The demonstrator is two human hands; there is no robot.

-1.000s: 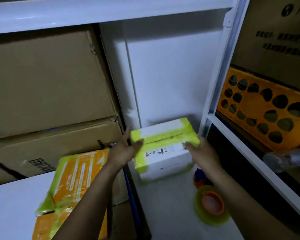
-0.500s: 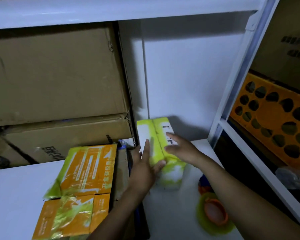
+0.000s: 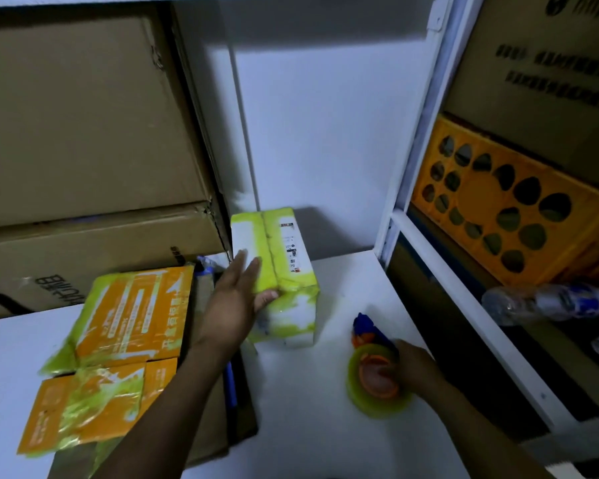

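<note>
Head view shows a white shelf (image 3: pixel 325 426) with a white wall (image 3: pixel 325 133) behind it. The light is dim. Big brown boxes (image 3: pixel 77 115) are stacked on the left, up to the board above. A white post (image 3: pixel 419 133) stands on the right. Past it sits an orange crate (image 3: pixel 512 216) with round holes, and a plastic bottle (image 3: pixel 550 300) lies in front of it.

The small box (image 3: pixel 284 267) is white with yellow-green tape. It stands on the shelf near the back wall, just beside the brown boxes. The left hand (image 3: pixel 232 302) rests on its left side. The fingers are straight and flat on the top, and the thumb touches the front corner.

The tape roll (image 3: pixel 367 402) is green with an orange middle. It lies on the shelf near the front, to the right of the small box and apart from it. The right hand (image 3: pixel 414 371) holds it, with fingers curled round its right edge.

Two orange parcels (image 3: pixel 132 305) with green tape lie on the left, one in front of the other.

The left arm covers part of the near parcel. The tape roll and right hand are blurry, so the fingertips are hard to see. A blue thing (image 3: pixel 229 382) pokes out beside the left arm, and I cannot tell what it is. The words on the small box are too tiny to read.
</note>
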